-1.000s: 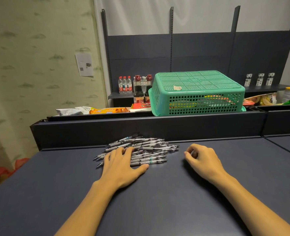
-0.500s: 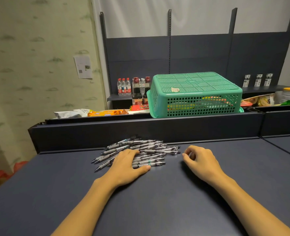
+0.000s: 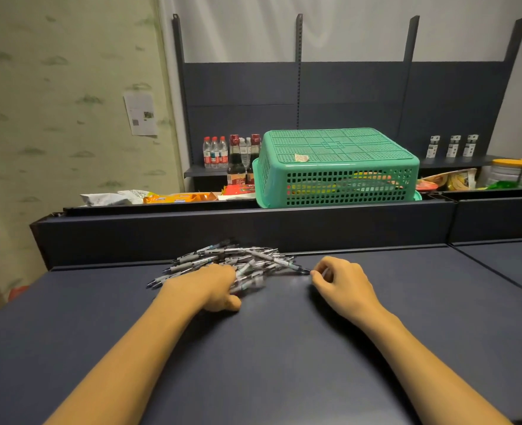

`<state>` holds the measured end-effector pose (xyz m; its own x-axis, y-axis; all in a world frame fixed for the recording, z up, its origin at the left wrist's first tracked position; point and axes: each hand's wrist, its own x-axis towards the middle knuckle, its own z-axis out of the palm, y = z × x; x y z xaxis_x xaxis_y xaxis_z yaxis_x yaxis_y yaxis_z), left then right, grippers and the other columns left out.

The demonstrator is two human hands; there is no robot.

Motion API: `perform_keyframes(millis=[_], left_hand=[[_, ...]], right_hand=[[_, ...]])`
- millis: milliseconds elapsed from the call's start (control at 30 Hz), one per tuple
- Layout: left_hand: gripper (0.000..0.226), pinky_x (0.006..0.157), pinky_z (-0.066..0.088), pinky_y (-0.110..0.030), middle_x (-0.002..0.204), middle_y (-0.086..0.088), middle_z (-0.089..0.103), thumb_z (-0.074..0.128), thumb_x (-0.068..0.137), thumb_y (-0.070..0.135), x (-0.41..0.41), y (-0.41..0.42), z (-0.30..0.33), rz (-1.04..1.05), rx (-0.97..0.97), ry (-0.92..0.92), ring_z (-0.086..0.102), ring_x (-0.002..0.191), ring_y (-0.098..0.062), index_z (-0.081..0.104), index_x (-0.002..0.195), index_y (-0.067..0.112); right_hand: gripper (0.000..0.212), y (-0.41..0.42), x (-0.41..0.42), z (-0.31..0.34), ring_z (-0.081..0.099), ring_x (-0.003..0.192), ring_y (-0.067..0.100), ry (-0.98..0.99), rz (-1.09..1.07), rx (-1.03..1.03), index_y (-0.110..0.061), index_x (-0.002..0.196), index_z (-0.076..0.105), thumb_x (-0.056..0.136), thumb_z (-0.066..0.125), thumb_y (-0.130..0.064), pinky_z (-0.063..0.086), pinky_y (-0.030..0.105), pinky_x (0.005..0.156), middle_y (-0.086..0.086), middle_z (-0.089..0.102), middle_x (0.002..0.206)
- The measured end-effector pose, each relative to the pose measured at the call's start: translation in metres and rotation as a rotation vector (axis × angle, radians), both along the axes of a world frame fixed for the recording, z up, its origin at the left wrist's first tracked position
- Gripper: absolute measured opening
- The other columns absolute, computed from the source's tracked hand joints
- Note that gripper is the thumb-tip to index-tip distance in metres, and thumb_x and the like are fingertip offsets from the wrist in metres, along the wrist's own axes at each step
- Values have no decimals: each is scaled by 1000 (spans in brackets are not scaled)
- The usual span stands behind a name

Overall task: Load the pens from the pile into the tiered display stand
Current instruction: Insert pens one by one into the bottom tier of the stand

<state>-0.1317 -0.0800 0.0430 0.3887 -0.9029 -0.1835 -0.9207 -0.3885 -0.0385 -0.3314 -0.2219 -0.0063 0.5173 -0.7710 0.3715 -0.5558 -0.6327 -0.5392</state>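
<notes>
- Zero pens loaded as far as visible; tiered display stand not in view anywhere, so can't tell where pens must go.
- Far left of both hands: paper sheet point(image 3: 140, 113) on wall, not task-related.
- Left hand point(image 3: 211, 286) lies on near-left part of pen pile point(image 3: 232, 263), knuckles up, fingers curled down into the pens, thumb on table point(image 3: 272, 348) at its near side. Looks like gathering/raking a bunch; fingertips hidden under the hand, so can't tell if any pen is actually gripped. Pens by its right edge are blurred.
- Whole pile sits under and just beyond left hand, against the dark ledge point(image 3: 241, 228) at table's far edge. Loose heap, criss-crossed.
- Beyond ledge, past the hands: snack packets point(image 3: 149, 197), bottles point(image 3: 229, 154), upturned green basket point(image 3: 336, 168). No stand among them that I can make out.
- Right hand point(image 3: 344, 285) rests on table just right of pile, fingers curled, thumb + forefinger closing at the tip of one pen point(image 3: 279, 262) sticking out toward it. Touching or nearly; firm pinch can't be confirmed.
- Judgement: very start, step = first grab from pile. Left to do: basically everything — lift pens, find stand, slot them in tiers.
</notes>
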Motion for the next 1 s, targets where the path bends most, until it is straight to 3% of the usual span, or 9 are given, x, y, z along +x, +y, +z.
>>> perform_keyframes(millis=[200,467,600,733,1000], left_hand=[[18,79,45,-33,106,-3,51,49,87,33,8,19,2,89,33,3,50,92,-21,44,96,19],[15,73,36,-33,108,-3,58,48,87,30,16,37,12,140,-155,-274,56,94,-25,48,99,22],[14,74,35,-33,98,2,55,48,88,30,20,42,23,193,-108,-258,50,86,-20,48,101,24],[12,72,34,-32,86,3,48,48,86,26,18,43,34,240,-224,-298,49,80,-20,43,97,21],[22,71,34,-33,98,2,58,52,86,30,16,34,25,222,-276,-248,51,82,-20,47,106,25]], right_hand=[[11,1,1,1,59,77,17,12,12,-5,-28,81,60,91,55,-32,42,28,63,-15,56,72],[12,2,1,1,60,79,18,16,3,10,-26,81,61,90,54,-32,43,28,64,-12,59,74],[12,2,2,1,60,79,19,32,10,2,-26,83,61,90,54,-33,45,29,64,-10,61,76],[12,1,3,2,60,79,20,45,25,-9,-26,85,61,91,54,-34,46,29,65,-8,62,77],[11,2,4,4,59,78,20,49,31,-14,-27,83,59,91,54,-33,39,27,62,-9,59,75]])
